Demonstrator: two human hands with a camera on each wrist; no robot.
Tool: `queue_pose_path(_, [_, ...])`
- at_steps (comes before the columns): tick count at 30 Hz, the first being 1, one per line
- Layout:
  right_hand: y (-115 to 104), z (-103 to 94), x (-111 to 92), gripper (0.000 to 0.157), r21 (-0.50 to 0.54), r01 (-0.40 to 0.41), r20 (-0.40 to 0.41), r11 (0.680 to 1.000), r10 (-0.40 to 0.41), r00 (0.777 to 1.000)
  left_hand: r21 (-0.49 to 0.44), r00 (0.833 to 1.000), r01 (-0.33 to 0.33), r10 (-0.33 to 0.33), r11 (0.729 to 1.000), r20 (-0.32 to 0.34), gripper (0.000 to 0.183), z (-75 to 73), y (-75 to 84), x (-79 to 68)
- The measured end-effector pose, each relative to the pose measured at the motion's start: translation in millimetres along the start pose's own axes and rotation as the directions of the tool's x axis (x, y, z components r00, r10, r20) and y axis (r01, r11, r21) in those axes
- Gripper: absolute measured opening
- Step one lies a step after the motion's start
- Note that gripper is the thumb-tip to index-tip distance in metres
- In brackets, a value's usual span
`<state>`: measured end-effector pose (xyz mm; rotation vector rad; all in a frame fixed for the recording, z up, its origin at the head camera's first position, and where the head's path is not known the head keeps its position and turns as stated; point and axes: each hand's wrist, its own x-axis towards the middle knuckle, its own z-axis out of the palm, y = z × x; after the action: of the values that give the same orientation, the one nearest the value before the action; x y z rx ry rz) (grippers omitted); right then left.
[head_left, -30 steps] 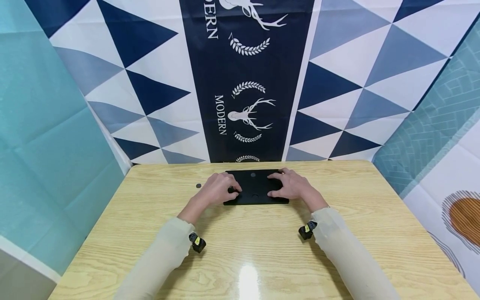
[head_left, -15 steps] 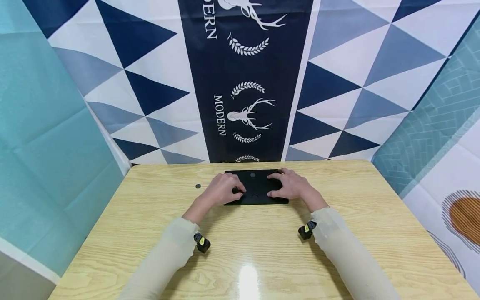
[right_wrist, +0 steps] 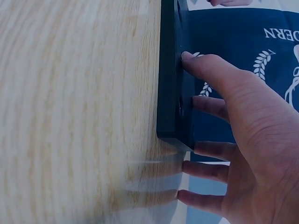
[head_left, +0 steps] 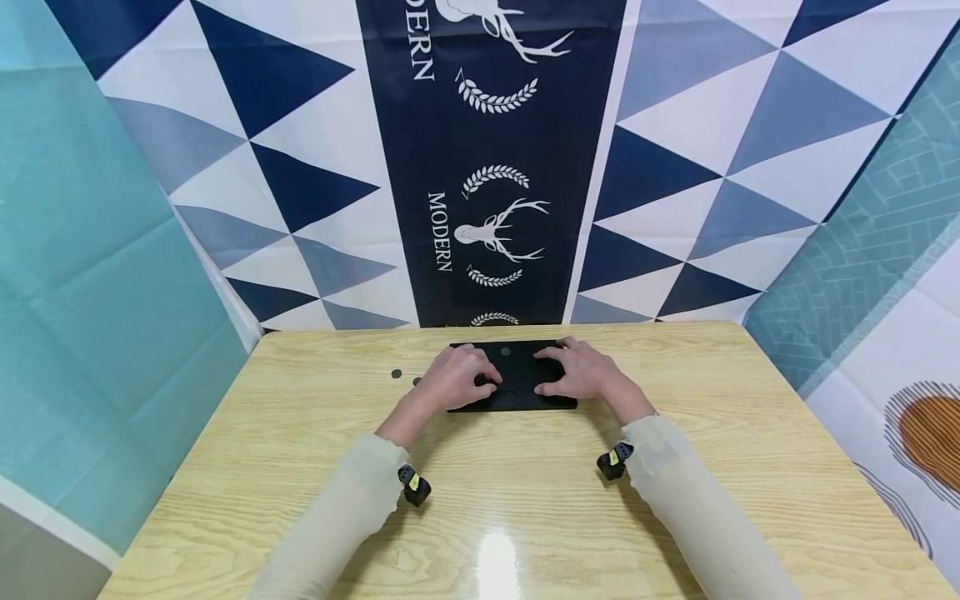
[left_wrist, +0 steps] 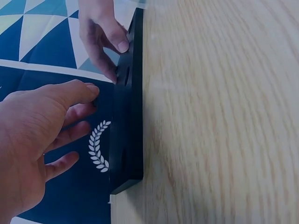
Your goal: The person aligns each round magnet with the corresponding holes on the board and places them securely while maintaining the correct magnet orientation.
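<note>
A flat black board (head_left: pixel 525 377) with round recesses lies near the table's far edge. My left hand (head_left: pixel 459 375) hovers over its left half, thumb and index finger brought together. Between those fingertips shows a small dark piece (left_wrist: pixel 96 101), mostly hidden, apparently a disc. The other fingers of that hand stay loosely bent in the left wrist view. My right hand (head_left: pixel 581 369) rests at the board's right end with fingers spread. In the right wrist view its thumb touches the board's top face, and other fingertips reach its end and the table beside it.
Two small dark discs (head_left: pixel 396 373) lie on the wooden table (head_left: pixel 480 475) left of the board, one close by the left wrist. A patterned cloth (head_left: pixel 495 167) hangs directly behind the table's far edge.
My left hand has slid rightward over the board toward its middle. A second disc on the table has come out from behind that hand. My right hand has kept its place.
</note>
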<state>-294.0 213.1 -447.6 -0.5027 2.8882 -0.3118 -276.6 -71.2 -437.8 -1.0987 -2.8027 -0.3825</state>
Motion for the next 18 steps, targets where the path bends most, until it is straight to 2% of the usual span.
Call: queue_pose_path(18, [0,0.0,0,0.077,-0.009,0.0,-0.001,1.0,0.0,1.0,-0.023,1.0,0.002,-0.003,1.0,-0.016,0.01,12.1,7.7,5.4])
